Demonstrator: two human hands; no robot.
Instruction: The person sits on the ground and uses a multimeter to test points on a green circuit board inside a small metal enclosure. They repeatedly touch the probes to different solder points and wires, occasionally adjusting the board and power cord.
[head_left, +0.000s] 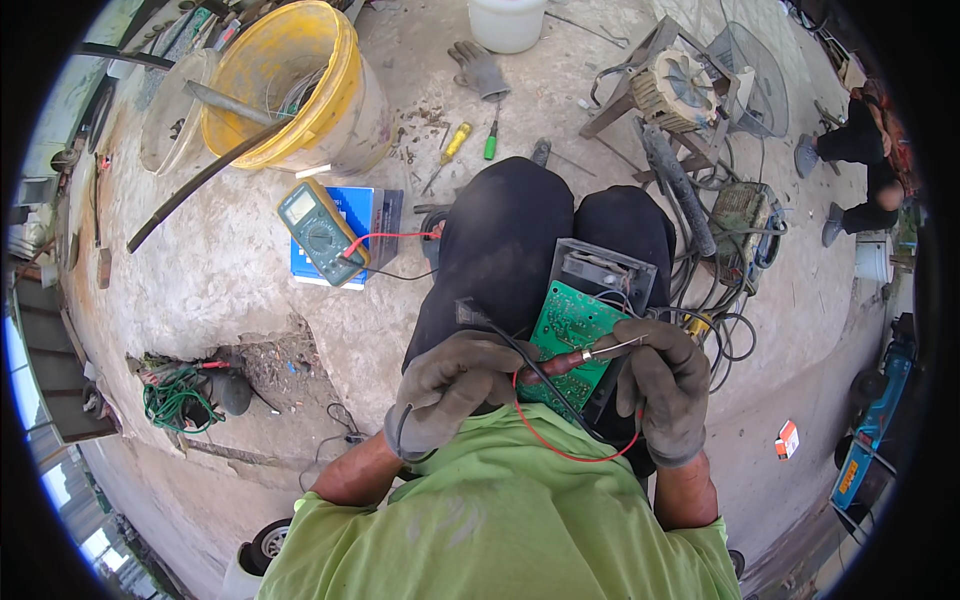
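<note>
A green circuit board (574, 330) lies on my lap, solder side up, against a grey housing (645, 270) with electronic parts inside. Above the board is an awl (559, 365) with a wooden handle and thin metal shank. My gloved left hand (457, 382) pinches its handle end. The shank points right, across the fingers of my gloved right hand (667, 382). A red wire (559, 448) loops between both hands and runs into the curled right fingers. Its ends are hidden. A thick black cable (544, 371) crosses the board beside the awl handle.
A multimeter (322, 232) rests on a blue box (352, 206) at left. Ahead lie a yellow-handled screwdriver (454, 146), a green-handled screwdriver (491, 142) and a glove (480, 71). A yellow bucket (337, 112), motor (675, 90) and tangled cables (724, 330) stand around. A person (855, 142) is at right.
</note>
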